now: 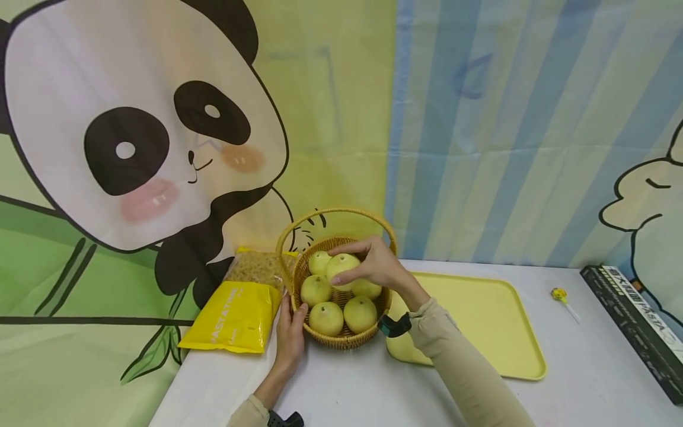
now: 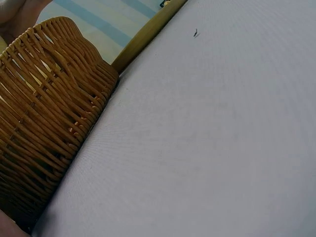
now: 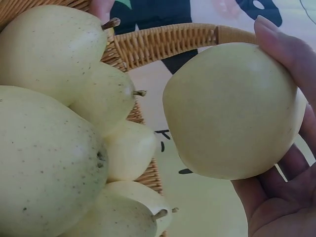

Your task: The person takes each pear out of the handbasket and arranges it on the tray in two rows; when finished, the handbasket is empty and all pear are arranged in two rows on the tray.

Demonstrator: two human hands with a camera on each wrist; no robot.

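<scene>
A wicker basket [image 1: 341, 341] with a tall arched handle holds several pale yellow-green pears [image 1: 326, 319]. My right hand [image 1: 376, 264] grips one pear [image 3: 232, 111] between thumb and fingers, raised above the others in the basket. The right wrist view shows this pear apart from the rest, with the basket's handle behind it. My left hand [image 1: 290, 338] holds the basket at its left side, thumb at the rim and fingers along the outer wall. In the left wrist view the woven wall [image 2: 54, 98] shows, and most of the left hand is out of frame.
Left of the basket lies a yellow pasta bag [image 1: 235, 314]. A pale yellow tray [image 1: 480, 320] lies to the right, partly under my right forearm. Farther right are a lollipop [image 1: 564, 302] and a long black box [image 1: 635, 332]. A printed curtain [image 1: 496, 130] hangs behind the table.
</scene>
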